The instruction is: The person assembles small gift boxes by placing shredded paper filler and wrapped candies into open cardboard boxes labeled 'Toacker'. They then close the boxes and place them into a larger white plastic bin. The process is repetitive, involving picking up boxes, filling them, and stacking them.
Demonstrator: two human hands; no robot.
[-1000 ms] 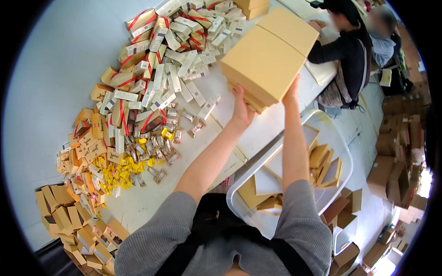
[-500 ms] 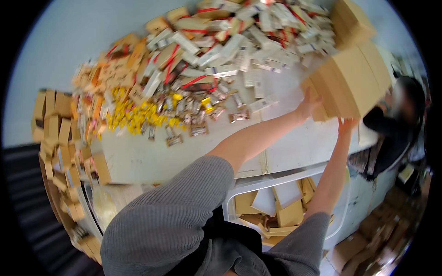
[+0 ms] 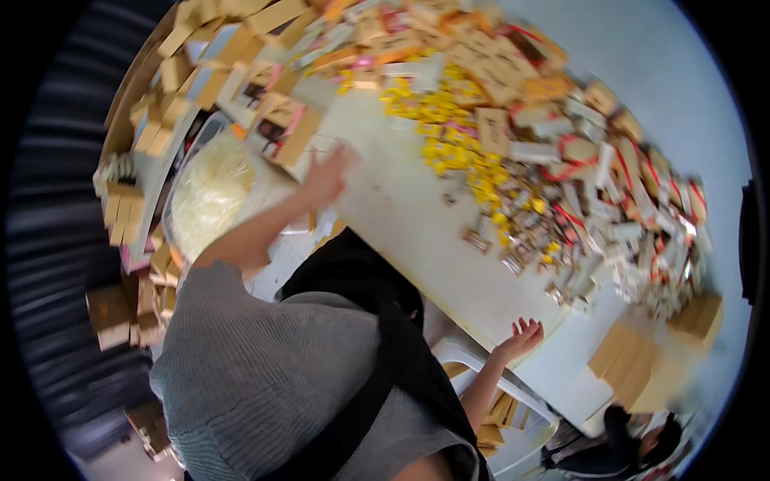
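Note:
My left hand (image 3: 327, 172), blurred by motion, reaches over the table's left end with its fingers stretched out and nothing seen in them. Just beyond it is an open tan carton (image 3: 281, 128) with dark and pink items inside. My right hand (image 3: 519, 341) is held above the table's near edge, palm partly up, fingers loosely apart and holding nothing. Yellow-wrapped sweets (image 3: 437, 108) and brown-and-silver wrapped bars (image 3: 476, 239) lie spread on the white table (image 3: 401, 200) beyond my hands.
White boxes and red-ribboned packs (image 3: 577, 148) heap along the far side. Large tan cartons (image 3: 630, 361) stand at the right end, near a seated person (image 3: 618, 449). A clear bag of pale filling (image 3: 212, 192) sits in a bin at left. A white tub (image 3: 533, 401) holds cardboard boxes.
My view has swung left. Both hands have let go of the large tan carton, which now stands at the table's right end. My left hand has moved to the left end.

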